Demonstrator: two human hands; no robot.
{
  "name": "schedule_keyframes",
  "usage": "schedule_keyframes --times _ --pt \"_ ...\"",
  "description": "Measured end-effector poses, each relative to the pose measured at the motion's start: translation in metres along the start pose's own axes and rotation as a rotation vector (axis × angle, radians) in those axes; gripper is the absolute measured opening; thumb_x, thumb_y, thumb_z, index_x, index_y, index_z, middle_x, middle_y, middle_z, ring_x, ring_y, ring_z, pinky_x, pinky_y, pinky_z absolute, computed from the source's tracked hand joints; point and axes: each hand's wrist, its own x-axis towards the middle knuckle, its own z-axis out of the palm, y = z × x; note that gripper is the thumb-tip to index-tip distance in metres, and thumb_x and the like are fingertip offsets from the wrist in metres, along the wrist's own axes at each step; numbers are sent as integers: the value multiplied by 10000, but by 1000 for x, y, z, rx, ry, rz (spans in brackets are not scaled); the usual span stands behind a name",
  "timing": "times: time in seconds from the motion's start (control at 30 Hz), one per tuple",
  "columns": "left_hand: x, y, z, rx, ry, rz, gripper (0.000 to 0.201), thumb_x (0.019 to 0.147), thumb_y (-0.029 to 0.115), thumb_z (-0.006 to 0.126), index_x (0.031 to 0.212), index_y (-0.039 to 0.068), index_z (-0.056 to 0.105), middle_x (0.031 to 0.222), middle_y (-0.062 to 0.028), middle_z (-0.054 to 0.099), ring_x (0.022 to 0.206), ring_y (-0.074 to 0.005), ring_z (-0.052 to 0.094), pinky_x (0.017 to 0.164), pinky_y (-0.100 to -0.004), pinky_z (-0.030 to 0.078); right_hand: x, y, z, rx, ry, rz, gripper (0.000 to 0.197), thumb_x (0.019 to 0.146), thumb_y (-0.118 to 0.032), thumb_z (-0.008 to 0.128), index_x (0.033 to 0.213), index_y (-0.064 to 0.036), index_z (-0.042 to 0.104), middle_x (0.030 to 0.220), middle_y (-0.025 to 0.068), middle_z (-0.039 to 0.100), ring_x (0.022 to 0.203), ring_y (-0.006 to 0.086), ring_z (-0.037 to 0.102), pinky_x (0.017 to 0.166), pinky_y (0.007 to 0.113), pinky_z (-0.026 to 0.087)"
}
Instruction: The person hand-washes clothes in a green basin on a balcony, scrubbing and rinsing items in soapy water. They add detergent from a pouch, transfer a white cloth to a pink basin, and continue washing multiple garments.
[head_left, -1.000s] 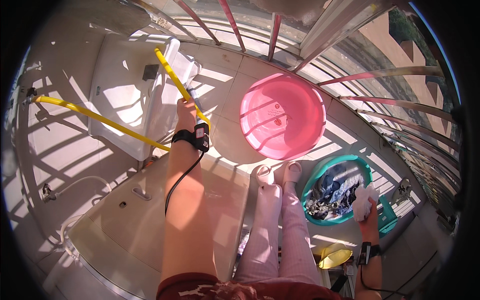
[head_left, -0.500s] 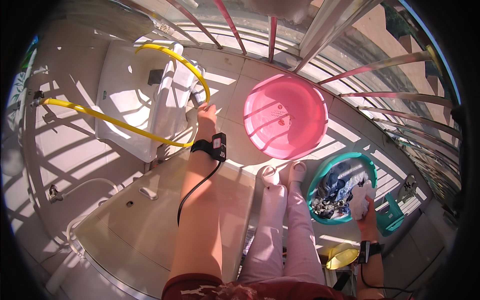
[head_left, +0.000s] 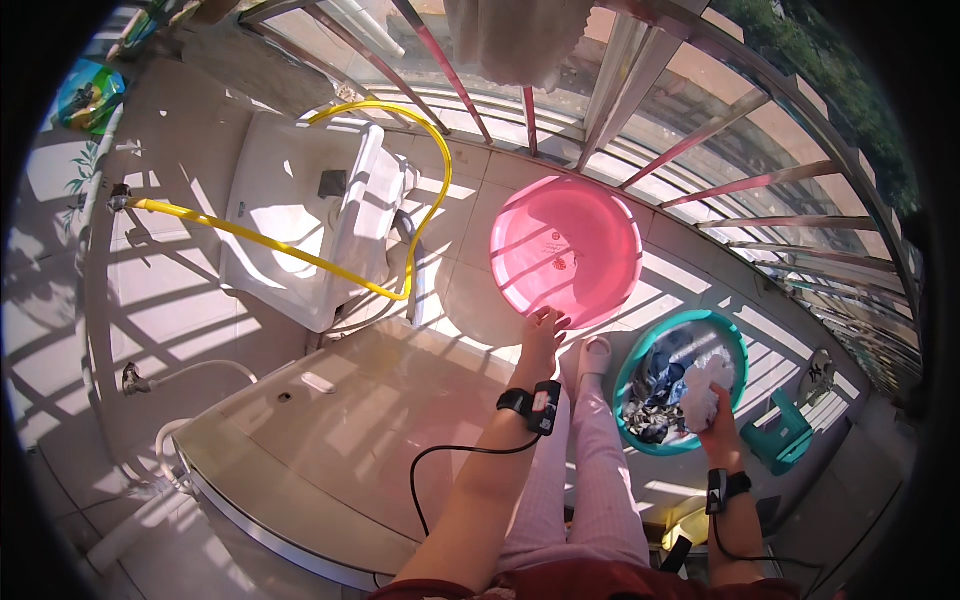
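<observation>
My right hand point(head_left: 720, 428) grips a crumpled white cloth point(head_left: 706, 388) above the teal basin point(head_left: 741, 372). Wet dark, blue and patterned clothes point(head_left: 665, 380) lie inside that basin. At the near edge of the round pink basin point(head_left: 595, 240), my left hand point(head_left: 545, 330) has its fingers loosely stretched and holds nothing; I cannot tell if it touches the rim. The pink basin has a printed mark on its bottom. A yellow hose point(head_left: 260, 240) runs from a wall tap point(head_left: 120, 198) and loops over the white sink point(head_left: 285, 180).
A glass-like tan tabletop point(head_left: 380, 400) fills the near left. Beside the teal basin stands a small teal stool point(head_left: 779, 435); a yellow object point(head_left: 688, 526) lies near my legs. Barred windows point(head_left: 760, 190) curve along the far and right sides. A light cloth point(head_left: 515, 40) hangs overhead.
My left hand has let go of the yellow hose and moved right to the pink basin's near edge. The right hand still holds the white cloth, now slightly further left over the teal basin.
</observation>
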Motion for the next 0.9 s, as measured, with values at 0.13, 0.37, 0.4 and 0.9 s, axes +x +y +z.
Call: schedule_keyframes --times 0.13,0.37,0.4,0.9 --pt "-39 -9 19 41 -81 -17 278 943 227 524 1167 71 468 1109 -84 591 1021 -198 580 850 -338 445 -7 1 9 28 30 -11 373 862 -264 583 1179 -80 517 1034 50 617 937 193 618 802 334 509" --pt "-95 -36 62 282 -345 -2 394 898 274 601 1223 92 472 1170 -50 564 1044 -151 547 824 -296 450 -1 -4 62 -56 -107 -44 420 867 -245 592 1245 -113 463 1090 53 589 982 196 594 819 342 504" --pt "-102 -39 68 347 -388 18 424 893 281 609 1242 90 462 1195 -51 551 1055 -142 536 822 -292 449 -1 -5 76 -74 -148 -61 455 870 -216 595 1280 -129 418 1129 55 564 1010 197 581 834 347 499" --pt "-115 -34 80 -103 -281 148 311 882 144 623 1118 48 444 1064 -92 570 966 -175 584 817 -303 512 13 10 137 -236 -311 -174 553 871 -72 617 1333 -57 314 1197 77 516 1082 178 534 899 315 463"
